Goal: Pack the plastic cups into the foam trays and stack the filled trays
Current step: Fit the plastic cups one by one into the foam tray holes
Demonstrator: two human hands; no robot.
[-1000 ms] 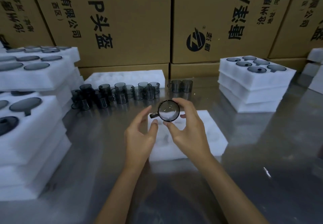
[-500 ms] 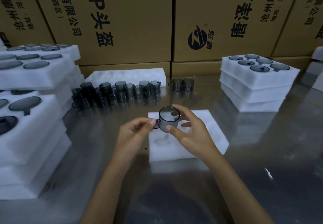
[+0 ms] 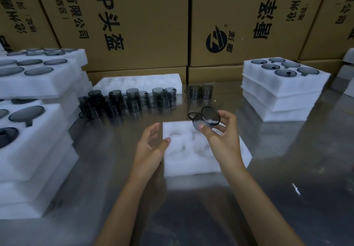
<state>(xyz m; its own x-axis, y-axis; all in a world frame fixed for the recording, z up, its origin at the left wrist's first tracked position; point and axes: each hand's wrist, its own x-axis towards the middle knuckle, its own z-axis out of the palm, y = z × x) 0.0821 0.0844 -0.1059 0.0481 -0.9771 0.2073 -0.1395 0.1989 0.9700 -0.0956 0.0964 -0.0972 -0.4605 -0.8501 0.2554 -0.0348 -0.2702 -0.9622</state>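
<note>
Stacked brown cardboard cartons (image 3: 145,25) with black printing close the top of the frame behind a reflective metal counter (image 3: 287,159). At centre lies a white foam tray (image 3: 191,161) with its moulded pockets unfilled. The right hand (image 3: 220,132) pinches a smoky grey transparent plastic cup (image 3: 206,120) between thumb and fingers, just above the tray's upper right part. The cup is tilted, its axis running toward the upper right of the frame, and its loop handle points to the upper left. The left hand (image 3: 151,144), fingers relaxed and holding nothing, sits at the tray's left edge. Seating probably requires righting the cup over a nearby pocket. More loose cups (image 3: 132,100) stand above the tray; filled tray stacks (image 3: 281,88) occupy the upper right.
</note>
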